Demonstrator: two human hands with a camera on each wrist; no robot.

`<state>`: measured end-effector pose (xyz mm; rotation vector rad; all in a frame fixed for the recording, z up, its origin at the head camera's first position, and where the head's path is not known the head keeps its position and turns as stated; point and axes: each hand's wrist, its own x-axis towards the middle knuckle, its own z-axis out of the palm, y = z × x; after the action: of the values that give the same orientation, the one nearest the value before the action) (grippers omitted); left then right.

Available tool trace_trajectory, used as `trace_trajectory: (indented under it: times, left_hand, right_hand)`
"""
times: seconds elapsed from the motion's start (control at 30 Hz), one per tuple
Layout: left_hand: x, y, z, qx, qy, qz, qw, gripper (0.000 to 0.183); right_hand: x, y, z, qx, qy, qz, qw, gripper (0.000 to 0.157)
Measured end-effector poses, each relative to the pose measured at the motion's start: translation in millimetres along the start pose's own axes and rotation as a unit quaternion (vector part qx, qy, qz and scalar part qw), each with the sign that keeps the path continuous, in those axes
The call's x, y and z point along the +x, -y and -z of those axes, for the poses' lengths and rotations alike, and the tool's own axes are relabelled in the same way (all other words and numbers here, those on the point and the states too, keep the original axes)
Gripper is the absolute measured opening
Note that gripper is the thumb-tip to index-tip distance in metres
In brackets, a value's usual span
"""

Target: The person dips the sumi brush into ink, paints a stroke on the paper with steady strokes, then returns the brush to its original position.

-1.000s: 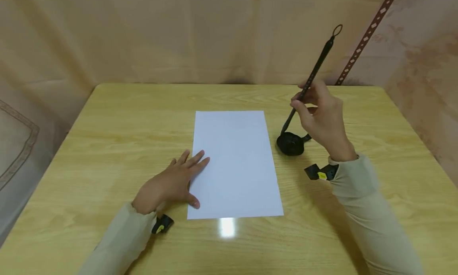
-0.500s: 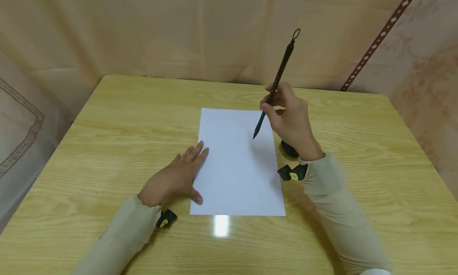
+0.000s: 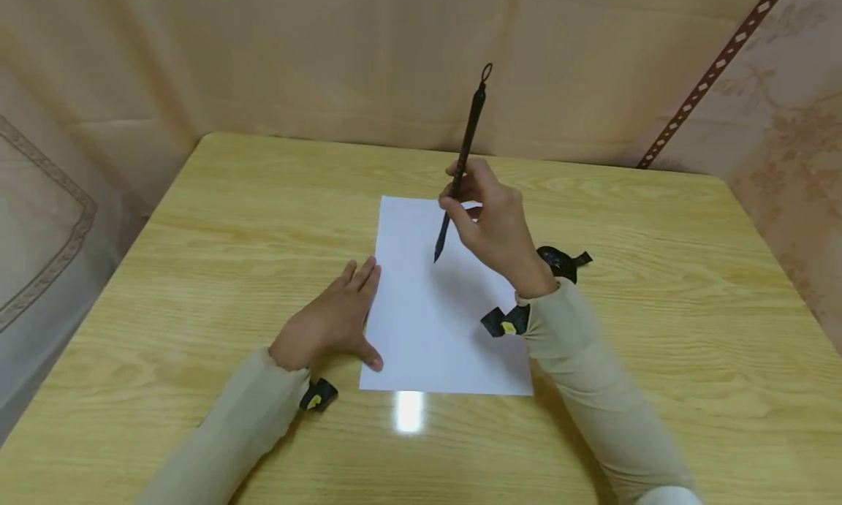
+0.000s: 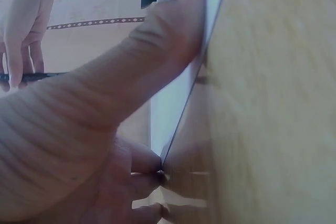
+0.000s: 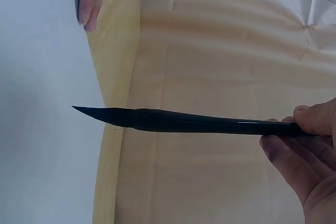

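My right hand (image 3: 496, 223) pinches a black calligraphy brush (image 3: 465, 147) by the middle of its handle, tip downward. In the right wrist view the brush (image 5: 184, 121) shows dark, wet-looking bristles drawn to a point, held off the paper's surface. Beneath it a blank white sheet of paper (image 3: 421, 329) lies on the table. My left hand (image 3: 335, 315) rests flat at the sheet's left edge, fingers and thumb spread along it. The left wrist view shows the thumb (image 4: 163, 35) pressing on the paper's edge.
A black inkstone (image 3: 558, 262) sits to the right of the paper, partly hidden behind my right wrist. The wooden table (image 3: 197, 271) reaches back to a beige curtain (image 3: 296, 59). Small black cameras are strapped at both wrists.
The brush has left the inkstone and moved left over the paper, carried by my right hand. My left hand has stayed at the sheet's left edge, its fingers shifting slightly outward.
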<state>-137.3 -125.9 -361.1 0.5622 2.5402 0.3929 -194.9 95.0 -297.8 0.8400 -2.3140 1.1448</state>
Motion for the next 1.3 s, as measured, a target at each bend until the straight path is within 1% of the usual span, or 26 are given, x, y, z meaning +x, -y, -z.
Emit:
trace_trajectory:
  times: [0.2,0.5,0.6,0.87,1.3]
  left_hand:
    - [5.7,-6.6,-0.4,0.001,0.008,0.008,0.9999,0.138]
    - [8.3,-11.4,-0.9,0.019,0.009,0.003,0.9998,0.137]
    - [8.3,-12.2,-1.1,0.024,0.012,0.003,0.9996,0.137]
    - [5.1,-12.8,-0.4,0.024,0.010,0.008,0.9996,0.137]
    - [1.1,-13.6,1.5,0.026,0.010,0.010,0.9996,0.138]
  right_hand:
    - [1,1,-9.5,0.012,0.004,0.008,1.000,0.027]
    - [-1,4,-22.5,0.024,0.003,-0.008,1.000,0.024]
    - [-2,6,-25.3,0.031,-0.005,-0.012,0.999,0.024]
    - [-2,9,-28.6,0.031,-0.021,0.006,0.999,0.023]
    - [-1,9,-31.0,0.026,-0.019,0.001,0.999,0.023]
